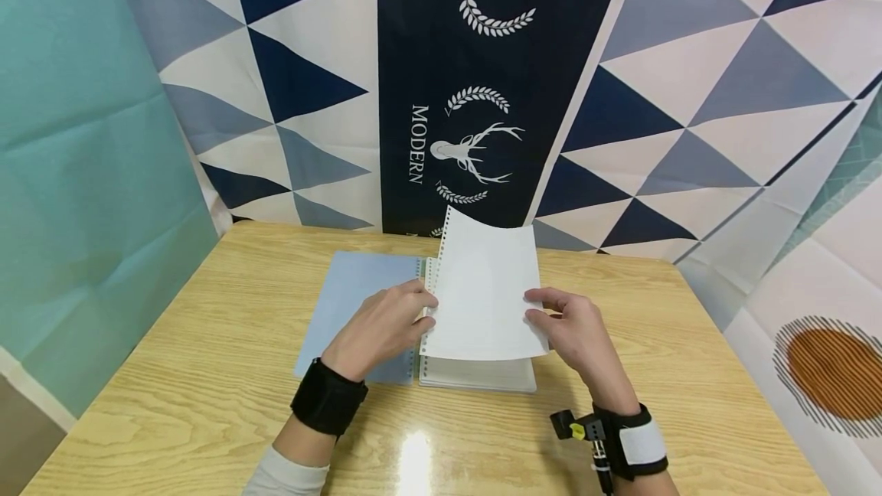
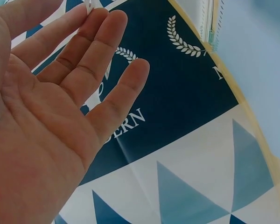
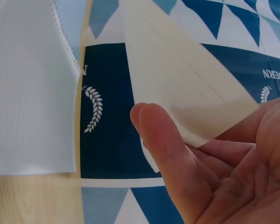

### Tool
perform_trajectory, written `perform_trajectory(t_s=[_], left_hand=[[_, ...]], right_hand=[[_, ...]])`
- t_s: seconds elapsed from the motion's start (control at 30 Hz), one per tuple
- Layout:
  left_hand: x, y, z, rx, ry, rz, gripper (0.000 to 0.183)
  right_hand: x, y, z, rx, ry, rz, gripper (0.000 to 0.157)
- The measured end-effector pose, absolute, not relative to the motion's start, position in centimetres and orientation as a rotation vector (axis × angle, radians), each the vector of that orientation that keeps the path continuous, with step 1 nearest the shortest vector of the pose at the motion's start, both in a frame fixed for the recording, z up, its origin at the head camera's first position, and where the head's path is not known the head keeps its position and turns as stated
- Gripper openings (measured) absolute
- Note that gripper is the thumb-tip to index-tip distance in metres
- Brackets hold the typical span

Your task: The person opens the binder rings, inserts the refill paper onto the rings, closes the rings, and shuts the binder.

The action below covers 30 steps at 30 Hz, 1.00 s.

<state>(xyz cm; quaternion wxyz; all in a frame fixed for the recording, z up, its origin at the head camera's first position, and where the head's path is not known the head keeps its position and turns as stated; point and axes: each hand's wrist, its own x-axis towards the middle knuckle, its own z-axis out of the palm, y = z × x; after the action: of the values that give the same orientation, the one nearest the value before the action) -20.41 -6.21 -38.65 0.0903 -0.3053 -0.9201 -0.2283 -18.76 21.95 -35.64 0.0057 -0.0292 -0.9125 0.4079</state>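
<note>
A white sheet of loose-leaf paper (image 1: 485, 282), punched with small holes down its left edge, is raised and slightly bowed between both hands. My left hand (image 1: 382, 324) pinches it by the holed edge; in the left wrist view only a sliver of paper shows at the fingertips. The right hand (image 1: 577, 325) grips the opposite edge between thumb and fingers, as the paper (image 3: 182, 70) in the right wrist view also shows. Below lies a stack of loose-leaf pages (image 1: 475, 375), largely hidden by the sheet. Left of the stack lies a blue notebook cover (image 1: 365, 278), its holed edge facing the pages.
The wooden table (image 1: 220, 327) runs back to a patterned cloth (image 1: 310, 98) with triangles and deer heads. A teal cloth (image 1: 89, 136) hangs on the left. Black bands circle both wrists, and a small camera (image 1: 572, 425) sticks out from the right one.
</note>
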Motion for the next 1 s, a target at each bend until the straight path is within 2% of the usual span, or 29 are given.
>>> perform_trajectory(t_s=[0.33,1.0], left_hand=[[-20.4,-6.0,-38.9,-0.972,-2.76,-0.626,0.023],[-20.6,-5.8,-40.2,-0.92,-2.861,-0.635,0.019]], right_hand=[[-18.9,21.9,-36.1,-0.018,-2.851,1.227,0.032],[-19.1,21.6,-36.6,0.061,-2.901,1.253,0.028]])
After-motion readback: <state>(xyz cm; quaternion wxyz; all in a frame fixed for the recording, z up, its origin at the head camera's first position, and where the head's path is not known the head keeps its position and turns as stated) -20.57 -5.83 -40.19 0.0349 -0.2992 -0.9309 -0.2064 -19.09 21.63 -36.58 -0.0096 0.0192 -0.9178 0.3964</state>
